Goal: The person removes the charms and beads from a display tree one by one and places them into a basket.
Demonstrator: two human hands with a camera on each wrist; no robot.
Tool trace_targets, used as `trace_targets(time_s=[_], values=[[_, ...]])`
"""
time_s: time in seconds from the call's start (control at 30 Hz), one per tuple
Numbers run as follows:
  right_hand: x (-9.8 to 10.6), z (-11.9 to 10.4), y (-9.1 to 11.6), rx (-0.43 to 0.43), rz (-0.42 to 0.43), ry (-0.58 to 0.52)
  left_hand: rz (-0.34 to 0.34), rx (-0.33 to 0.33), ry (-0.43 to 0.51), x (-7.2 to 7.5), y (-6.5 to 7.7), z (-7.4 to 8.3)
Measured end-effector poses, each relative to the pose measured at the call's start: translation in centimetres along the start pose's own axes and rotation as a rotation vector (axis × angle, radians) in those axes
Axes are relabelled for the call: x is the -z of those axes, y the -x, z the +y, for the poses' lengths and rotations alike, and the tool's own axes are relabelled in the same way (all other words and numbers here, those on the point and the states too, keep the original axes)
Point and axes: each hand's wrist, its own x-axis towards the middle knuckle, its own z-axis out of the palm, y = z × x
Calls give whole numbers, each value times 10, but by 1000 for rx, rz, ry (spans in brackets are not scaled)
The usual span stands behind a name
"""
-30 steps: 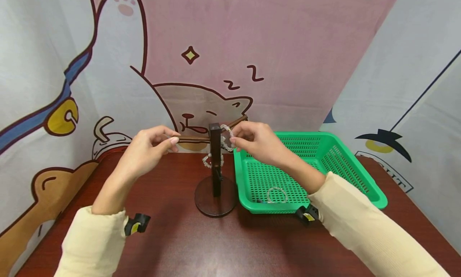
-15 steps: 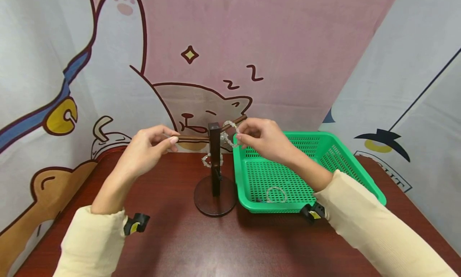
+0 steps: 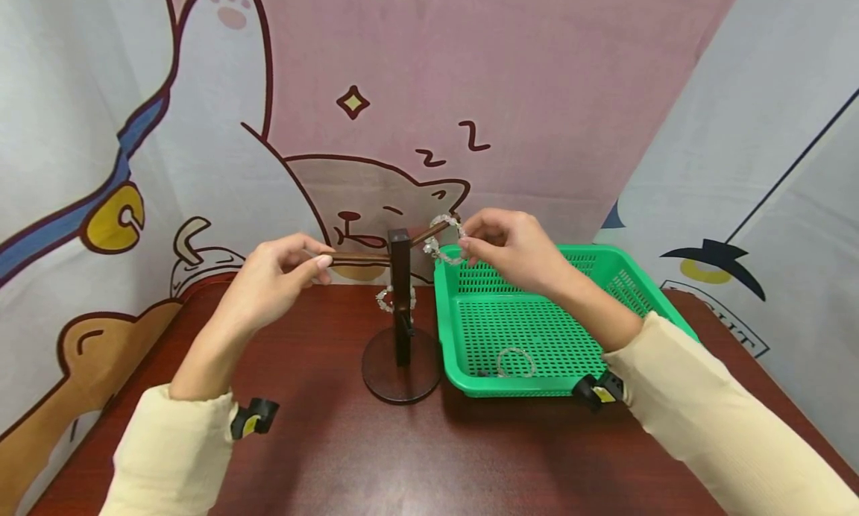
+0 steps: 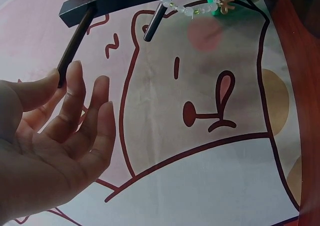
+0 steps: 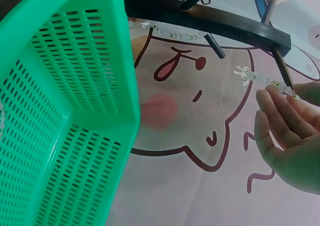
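Left hand (image 3: 282,272) pinches left peg (image 3: 362,259) on rack (image 3: 401,277); right hand (image 3: 511,246) pinches beaded bracelet (image 3: 430,247) near tip of right peg (image 3: 422,236). Green basket (image 3: 447,329) beside rack.

backdrop (image 3: 537,91): pink and white, cartoon-printed cloth | table (image 3: 315,426): glossy, reddish-brown

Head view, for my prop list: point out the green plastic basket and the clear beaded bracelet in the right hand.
Green plastic basket (image 3: 526,387), head view: front rim.
Clear beaded bracelet (image 3: 431,247), head view: left-side beads.
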Motion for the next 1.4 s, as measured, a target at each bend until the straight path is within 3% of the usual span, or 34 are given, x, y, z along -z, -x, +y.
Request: trace_targets(time_s=[0.57, 0.9, 1.4], values=[[15, 3, 5, -18, 44, 67, -14, 7, -15, -1, 1, -1], [24, 8, 13, -18, 4, 80, -10, 9, -16, -1, 1, -1], [33, 14, 38, -95, -36, 105, -7, 0, -19, -1, 1, -2]])
